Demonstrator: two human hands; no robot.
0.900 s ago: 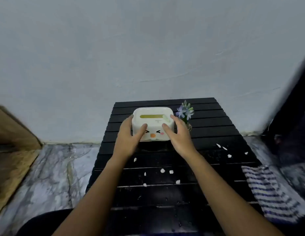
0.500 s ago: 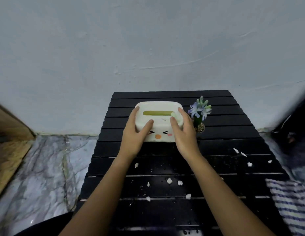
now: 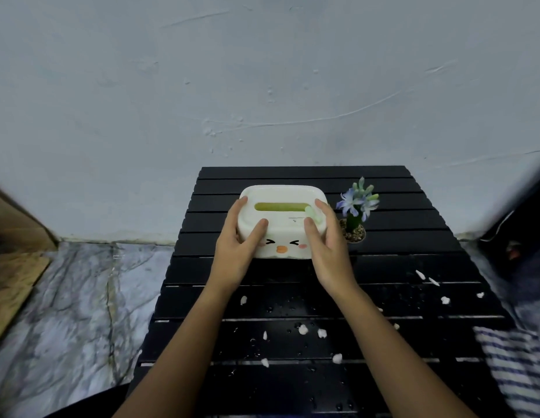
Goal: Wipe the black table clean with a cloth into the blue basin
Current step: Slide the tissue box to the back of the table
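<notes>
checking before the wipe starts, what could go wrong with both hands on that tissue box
1. The right hand grips the tissue box right beside the small flower pot; shifting the box rightward may well tip the pot.
2. White scraps and water drops lie on the black table nearer the person; setting the box down there would probably wet it.
3. The striped cloth hangs at the table's right edge and might slip off.

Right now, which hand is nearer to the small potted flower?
The right hand. It holds the right end of the white tissue box, right beside the potted flower. The left hand holds the box's left end, with the whole box between it and the flower.
</notes>
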